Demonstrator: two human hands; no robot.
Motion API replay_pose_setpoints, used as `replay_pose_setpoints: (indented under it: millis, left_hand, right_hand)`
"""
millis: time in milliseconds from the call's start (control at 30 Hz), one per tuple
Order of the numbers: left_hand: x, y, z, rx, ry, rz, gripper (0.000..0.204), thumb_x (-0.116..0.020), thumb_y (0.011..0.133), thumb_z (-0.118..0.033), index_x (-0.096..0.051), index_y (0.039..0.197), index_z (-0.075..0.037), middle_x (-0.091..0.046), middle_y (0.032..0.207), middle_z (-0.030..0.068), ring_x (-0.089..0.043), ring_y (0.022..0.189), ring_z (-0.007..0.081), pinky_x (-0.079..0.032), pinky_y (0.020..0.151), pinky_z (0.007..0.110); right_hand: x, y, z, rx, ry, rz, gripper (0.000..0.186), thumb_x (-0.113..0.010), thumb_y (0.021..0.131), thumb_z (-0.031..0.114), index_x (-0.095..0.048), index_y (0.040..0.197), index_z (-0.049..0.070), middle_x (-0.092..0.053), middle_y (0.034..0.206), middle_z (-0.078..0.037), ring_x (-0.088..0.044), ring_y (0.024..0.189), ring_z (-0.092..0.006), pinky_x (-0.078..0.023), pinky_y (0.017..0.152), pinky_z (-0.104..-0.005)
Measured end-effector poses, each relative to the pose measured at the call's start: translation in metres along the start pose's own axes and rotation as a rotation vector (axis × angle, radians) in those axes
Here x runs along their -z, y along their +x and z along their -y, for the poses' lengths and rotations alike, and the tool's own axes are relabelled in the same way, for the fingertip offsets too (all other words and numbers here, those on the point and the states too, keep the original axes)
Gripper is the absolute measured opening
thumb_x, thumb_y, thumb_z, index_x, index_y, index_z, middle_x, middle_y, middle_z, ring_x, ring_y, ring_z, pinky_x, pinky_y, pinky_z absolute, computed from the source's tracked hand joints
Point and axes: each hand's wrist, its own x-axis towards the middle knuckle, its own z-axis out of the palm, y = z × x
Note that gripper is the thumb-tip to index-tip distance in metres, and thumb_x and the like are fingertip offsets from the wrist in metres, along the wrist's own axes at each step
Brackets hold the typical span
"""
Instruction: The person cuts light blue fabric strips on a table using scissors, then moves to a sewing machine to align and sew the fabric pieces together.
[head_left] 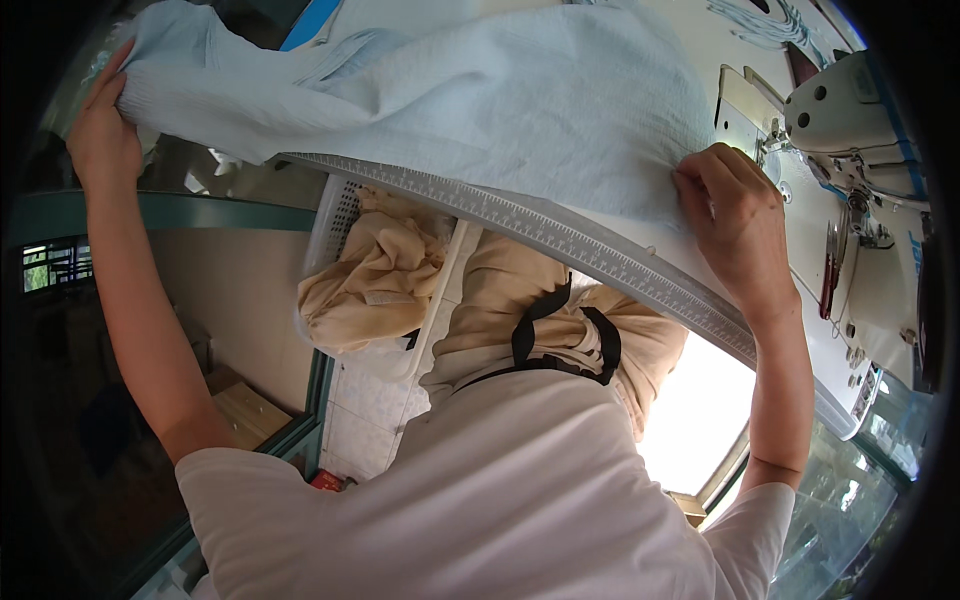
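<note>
A long piece of light blue crinkled fabric lies stretched across the white table, with folds along its upper part. At the far left, my left hand grips the fabric's end, its thumb and fingers closed over the edge. My right hand pinches the fabric's right edge between thumb and bent fingers, close to the table's front. Just right of that hand stands a white sewing machine, its needle and presser foot area beside my knuckles. The fabric's right edge is partly hidden behind my right hand.
A ruler scale runs along the table's front edge. Red-handled thread snips lie right of my wrist. Light blue strips lie at the far right. Below the table, a white plastic basket holds beige cloth, beside my legs.
</note>
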Motion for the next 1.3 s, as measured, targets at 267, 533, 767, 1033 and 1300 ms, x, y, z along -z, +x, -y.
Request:
replay_pose_setpoints:
  millis: [267, 533, 767, 1033, 1300]
  left_hand:
    - [-0.003, 0.012, 0.021, 0.095, -0.011, 0.043, 0.032, -0.049, 0.097, -0.004, -0.064, 0.125, 0.000, -0.055, 0.137, 0.0119, -0.052, 0.122, 0.0199, -0.038, 0.106, 0.031]
    - [-0.021, -0.005, 0.049, 0.114, 0.277, 0.249, 0.047, -0.064, 0.092, -0.018, -0.055, 0.136, -0.006, -0.059, 0.128, 0.0129, -0.054, 0.117, 0.0201, -0.042, 0.100, 0.031]
    - [-0.034, -0.036, 0.069, -0.606, 0.874, 0.360, 0.049, -0.066, 0.092, -0.024, -0.054, 0.138, -0.009, -0.056, 0.132, 0.0170, -0.054, 0.122, 0.0260, -0.043, 0.099, 0.033]
    - [-0.095, -0.174, 0.016, -1.033, 0.484, 0.640, 0.025, -0.073, 0.074, -0.003, -0.066, 0.098, 0.002, -0.064, 0.107, 0.0126, -0.061, 0.097, 0.0299, -0.047, 0.085, 0.039]
    - [-0.087, -0.153, 0.030, -0.849, 0.570, 0.394, 0.023, -0.063, 0.068, 0.007, -0.064, 0.089, 0.000, -0.064, 0.097, 0.0092, -0.060, 0.090, 0.0289, -0.047, 0.081, 0.039]
  right_hand:
    - [0.006, 0.004, -0.001, -0.118, 0.101, -0.035, 0.005, -0.064, 0.082, -0.001, -0.064, 0.085, 0.002, -0.066, 0.080, -0.007, -0.065, 0.068, -0.0204, -0.052, 0.060, -0.0311]
    - [0.012, 0.017, 0.000, -0.159, 0.101, -0.184, 0.007, -0.061, 0.088, 0.001, -0.063, 0.095, 0.002, -0.066, 0.082, -0.009, -0.061, 0.062, -0.0159, -0.050, 0.054, -0.0271]
    - [0.012, 0.025, -0.002, -0.196, 0.102, -0.173, 0.008, -0.059, 0.094, 0.005, -0.062, 0.099, 0.001, -0.068, 0.087, -0.012, -0.065, 0.057, -0.0179, -0.050, 0.052, -0.0274]
    - [0.017, 0.029, 0.005, -0.272, 0.123, -0.162, 0.012, -0.055, 0.099, 0.011, -0.061, 0.104, 0.002, -0.070, 0.092, -0.013, -0.070, 0.061, -0.0190, -0.051, 0.049, -0.0262]
    - [0.052, 0.066, 0.016, -0.117, 0.163, -0.365, 0.016, -0.050, 0.101, 0.011, -0.061, 0.109, 0.003, -0.070, 0.088, -0.012, -0.070, 0.060, -0.0182, -0.052, 0.049, -0.0245]
